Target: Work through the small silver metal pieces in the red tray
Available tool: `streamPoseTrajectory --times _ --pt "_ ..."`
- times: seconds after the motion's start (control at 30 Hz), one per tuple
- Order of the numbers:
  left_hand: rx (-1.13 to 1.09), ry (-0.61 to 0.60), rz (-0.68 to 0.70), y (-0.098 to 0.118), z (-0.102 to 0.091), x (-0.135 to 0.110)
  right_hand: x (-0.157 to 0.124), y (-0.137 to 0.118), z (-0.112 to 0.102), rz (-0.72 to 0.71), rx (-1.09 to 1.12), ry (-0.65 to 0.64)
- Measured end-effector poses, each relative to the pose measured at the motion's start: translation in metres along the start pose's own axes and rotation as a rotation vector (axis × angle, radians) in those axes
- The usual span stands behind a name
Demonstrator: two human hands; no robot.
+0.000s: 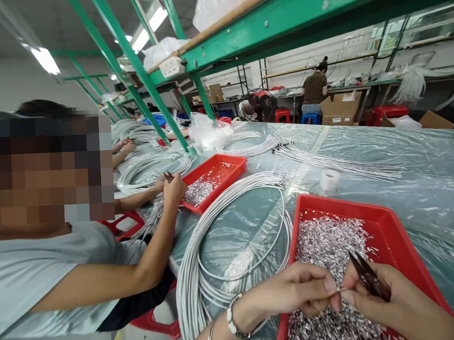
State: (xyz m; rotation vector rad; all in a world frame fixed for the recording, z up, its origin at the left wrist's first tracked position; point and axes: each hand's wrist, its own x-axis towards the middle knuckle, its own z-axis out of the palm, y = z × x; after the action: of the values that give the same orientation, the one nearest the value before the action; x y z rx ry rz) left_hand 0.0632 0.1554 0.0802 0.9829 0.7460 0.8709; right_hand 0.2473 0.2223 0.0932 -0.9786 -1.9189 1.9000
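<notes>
Near red tray (388, 233) is holding a big pile of silvery scraps (328, 241); the farther red tray (215, 169) is carrying a smaller heap. Both forearms are reaching in, hands meeting right over the near pile. Left hand (307, 289) is pinching a tiny pale cable end (339, 289) there, and right hand (379, 293) is pinching beside it while also gripping dark snips (370, 279), tips parted.

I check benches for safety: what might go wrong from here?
The dark snips in the right grip have exposed blades close to the left grip, so a slip might nick it. The red tray of loose silvery bits lies below both; a knock could scatter some toward the white cable coil.
</notes>
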Motion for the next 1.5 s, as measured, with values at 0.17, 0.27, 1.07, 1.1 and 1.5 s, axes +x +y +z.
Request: streamPoseTrajectory --times 0.17,0.27,1.07,1.1,1.5 --pt "0.072 0.135 0.189 0.003 0.003 -0.002 0.001 -0.003 -0.004 -0.100 -0.051 0.183" --pt "0.124 0.193 0.246 0.002 0.006 -0.004 -0.008 -0.010 -0.001 -0.209 -0.142 0.291" --pt "0.450 0.348 0.105 -0.009 0.012 0.001 -0.019 -0.009 -0.003 -0.472 -0.705 0.150" --pt "0.487 0.363 0.117 -0.011 0.011 0.001 -0.019 -0.008 -0.003 -0.489 -0.759 0.157" --pt "0.895 0.454 0.185 -0.018 0.013 0.006 0.001 0.036 -0.013 -0.439 -1.097 0.063"
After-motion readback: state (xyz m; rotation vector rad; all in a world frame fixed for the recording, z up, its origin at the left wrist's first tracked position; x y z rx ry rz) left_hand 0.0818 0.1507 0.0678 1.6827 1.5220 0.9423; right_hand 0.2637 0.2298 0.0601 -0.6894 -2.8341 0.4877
